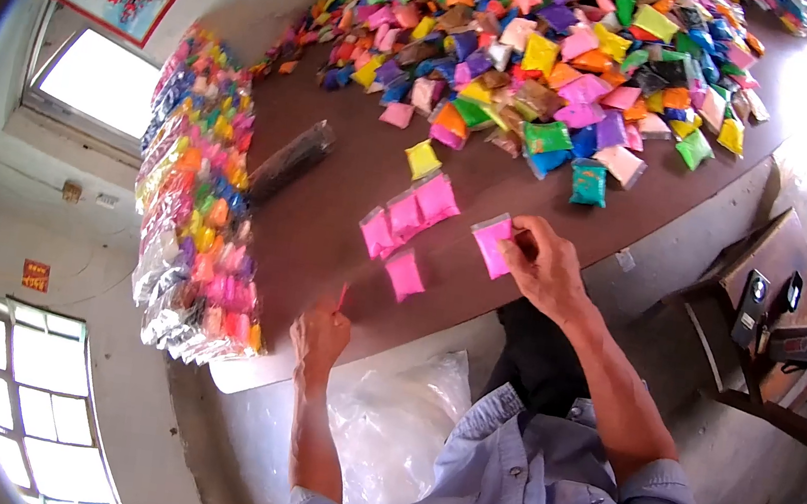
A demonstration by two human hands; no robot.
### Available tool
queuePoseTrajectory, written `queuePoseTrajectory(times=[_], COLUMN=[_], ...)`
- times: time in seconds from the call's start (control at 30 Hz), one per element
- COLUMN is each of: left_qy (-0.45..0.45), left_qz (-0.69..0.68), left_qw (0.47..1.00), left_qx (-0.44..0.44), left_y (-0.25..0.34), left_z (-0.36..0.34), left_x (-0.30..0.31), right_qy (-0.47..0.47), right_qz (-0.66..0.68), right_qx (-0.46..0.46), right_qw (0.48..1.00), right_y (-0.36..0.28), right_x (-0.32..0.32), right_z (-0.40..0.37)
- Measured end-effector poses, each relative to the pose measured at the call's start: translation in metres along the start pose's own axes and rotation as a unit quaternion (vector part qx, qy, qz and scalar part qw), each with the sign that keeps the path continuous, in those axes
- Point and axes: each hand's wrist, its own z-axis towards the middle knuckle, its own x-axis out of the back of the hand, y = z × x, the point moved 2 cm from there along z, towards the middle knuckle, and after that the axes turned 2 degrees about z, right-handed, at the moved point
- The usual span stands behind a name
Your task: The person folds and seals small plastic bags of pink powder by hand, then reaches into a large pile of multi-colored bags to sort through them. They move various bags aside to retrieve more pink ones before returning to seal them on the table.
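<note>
My right hand [550, 272] pinches the edge of a small pink packet [492, 246] over the table's front part. My left hand [320, 339] is closed near the table's front edge, with a thin red stick-like piece [342, 298] poking up from its fingers. Between the two hands lies a single pink packet [405, 275]. Just beyond it, several pink packets [406, 214] lie side by side in a row. A yellow packet [423, 161] sits behind that row.
A big heap of colourful packets [588, 63] covers the back of the brown table [326, 227]. Bags of filled packets [204, 197] line the left side, beside a dark rolled bag [292, 160]. Clear plastic [404, 413] hangs below the front edge. At right, a wooden stool [768, 317] holds a phone [751, 307].
</note>
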Motion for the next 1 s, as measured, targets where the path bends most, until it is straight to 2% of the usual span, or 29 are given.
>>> queuePoseTrajectory(times=[0.07, 0.1, 0.17, 0.2, 0.23, 0.27, 0.3, 0.33, 0.4, 0.47, 0.53, 0.57, 0.8, 0.87, 1.0], left_qy=[0.079, 0.078, 0.141, 0.136, 0.125, 0.112, 0.138, 0.135, 0.134, 0.140, 0.129, 0.118, 0.099, 0.136, 0.135], left_qz=[0.003, -0.003, -0.101, -0.106, -0.221, -0.333, -0.303, -0.308, -0.351, -0.379, -0.371, -0.361, -0.352, -0.348, -0.342], left_qw=[0.997, 0.997, 0.984, 0.985, 0.966, 0.935, 0.942, 0.942, 0.920, 0.900, 0.902, 0.906, 0.908, 0.904, 0.906], left_qx=[0.015, 0.005, 0.027, 0.023, 0.038, 0.054, -0.026, -0.024, -0.112, -0.165, -0.178, -0.188, -0.202, -0.209, -0.211], left_y=[-0.008, -0.010, -0.007, 0.007, 0.027, 0.046, 0.067, 0.091, 0.146, 0.188, 0.211, 0.221, 0.249, 0.252, 0.257], left_z=[-0.002, -0.004, -0.010, -0.013, -0.017, -0.021, -0.024, -0.026, -0.028, -0.027, -0.023, -0.022, -0.014, -0.013, -0.005], left_x=[-0.008, -0.009, -0.002, 0.009, 0.026, 0.037, 0.042, 0.046, 0.052, 0.046, 0.036, 0.031, 0.016, 0.013, 0.014], right_qy=[-0.016, -0.038, -0.050, -0.070, -0.027, -0.028, -0.009, 0.011, 0.030, 0.055, 0.081, 0.085, 0.113, 0.113, 0.123], right_qz=[0.027, -0.006, -0.019, -0.024, 0.014, 0.009, -0.001, -0.009, -0.009, -0.006, 0.053, 0.052, 0.049, 0.035, 0.049], right_qx=[-0.055, -0.064, -0.084, -0.102, -0.084, -0.089, -0.099, -0.107, -0.125, -0.143, -0.203, -0.205, -0.185, -0.172, -0.162], right_qw=[0.998, 0.997, 0.995, 0.992, 0.996, 0.996, 0.995, 0.994, 0.992, 0.988, 0.974, 0.974, 0.975, 0.978, 0.978], right_y=[-0.001, -0.013, -0.018, -0.018, -0.016, -0.015, -0.015, -0.015, -0.016, -0.015, -0.009, -0.008, -0.003, -0.002, 0.003], right_x=[0.004, 0.015, 0.031, 0.034, 0.035, 0.037, 0.040, 0.042, 0.040, 0.036, 0.034, 0.034, 0.031, 0.030, 0.029], right_z=[0.000, -0.001, -0.008, -0.014, -0.023, -0.031, -0.038, -0.044, -0.053, -0.061, -0.065, -0.067, -0.071, -0.072, -0.072])
